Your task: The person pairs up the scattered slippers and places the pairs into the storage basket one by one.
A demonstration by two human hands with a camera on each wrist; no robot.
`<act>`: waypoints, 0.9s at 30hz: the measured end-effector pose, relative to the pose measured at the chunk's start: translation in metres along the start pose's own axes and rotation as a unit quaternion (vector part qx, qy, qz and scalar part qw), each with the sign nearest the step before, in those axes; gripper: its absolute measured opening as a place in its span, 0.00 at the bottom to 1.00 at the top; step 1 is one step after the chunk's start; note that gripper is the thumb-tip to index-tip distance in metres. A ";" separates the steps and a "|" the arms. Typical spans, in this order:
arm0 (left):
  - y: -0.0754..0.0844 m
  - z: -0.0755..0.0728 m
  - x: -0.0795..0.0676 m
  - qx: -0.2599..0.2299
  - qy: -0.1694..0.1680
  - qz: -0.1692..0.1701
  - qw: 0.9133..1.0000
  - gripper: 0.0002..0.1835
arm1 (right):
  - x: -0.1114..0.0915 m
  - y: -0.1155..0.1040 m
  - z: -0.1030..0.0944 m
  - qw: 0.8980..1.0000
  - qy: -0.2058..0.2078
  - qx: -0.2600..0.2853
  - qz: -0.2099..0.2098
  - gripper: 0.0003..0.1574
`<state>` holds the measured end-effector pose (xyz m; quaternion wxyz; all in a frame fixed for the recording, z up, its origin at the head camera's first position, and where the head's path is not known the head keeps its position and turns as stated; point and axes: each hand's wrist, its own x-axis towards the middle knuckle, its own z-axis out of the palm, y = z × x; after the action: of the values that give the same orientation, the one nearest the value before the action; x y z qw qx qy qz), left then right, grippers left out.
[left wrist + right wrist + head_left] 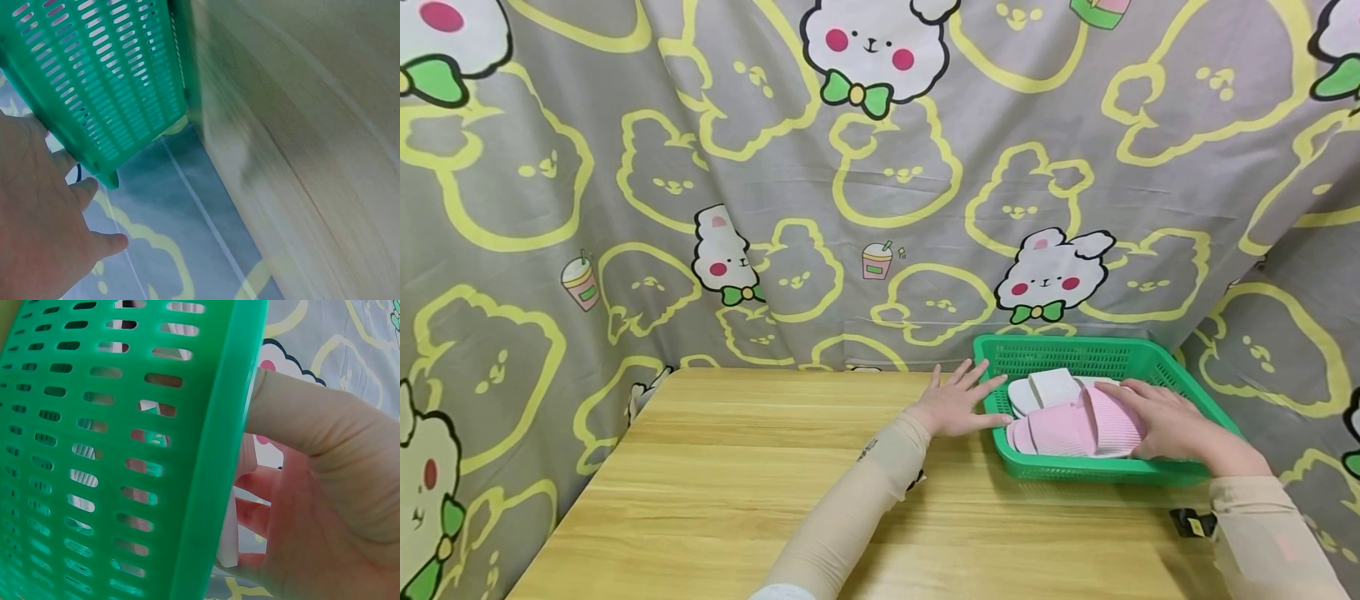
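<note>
A green plastic basket (1105,468) with slotted walls sits at the table's right end. Inside it lies a pink slipper (1060,429) with a ribbed strap, in front of a white slipper (1054,387). My right hand (1176,423) reaches over the basket's right part and grips the pink slipper at its strap end, thumb on the near side and fingers across the far side. In the right wrist view the basket wall partly hides those fingers. My left hand (957,407) is spread at the basket's left rim, fingertips right at the edge.
A wooden table (737,467) extends left of the basket. Behind it hangs a grey curtain (805,192) with rabbit prints, close to the basket's back rim. A small black item (1192,523) shows beside the right sleeve.
</note>
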<state>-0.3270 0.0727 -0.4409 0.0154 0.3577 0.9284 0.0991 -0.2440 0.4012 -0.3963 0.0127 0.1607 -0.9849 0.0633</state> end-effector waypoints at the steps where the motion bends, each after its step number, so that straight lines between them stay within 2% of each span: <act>1: 0.000 0.000 0.000 -0.001 -0.001 -0.001 1.000 0.40 | 0.000 0.000 0.000 1.000 -0.001 0.000 0.000 0.64; 27: 0.001 0.000 0.000 -0.004 0.002 -0.002 1.000 0.39 | 0.008 -0.004 0.009 0.999 -0.021 0.023 0.010 0.63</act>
<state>-0.3260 0.0732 -0.4412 0.0152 0.3553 0.9288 0.1037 -0.2508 0.3941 -0.4040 -0.0119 0.1524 -0.9848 0.0830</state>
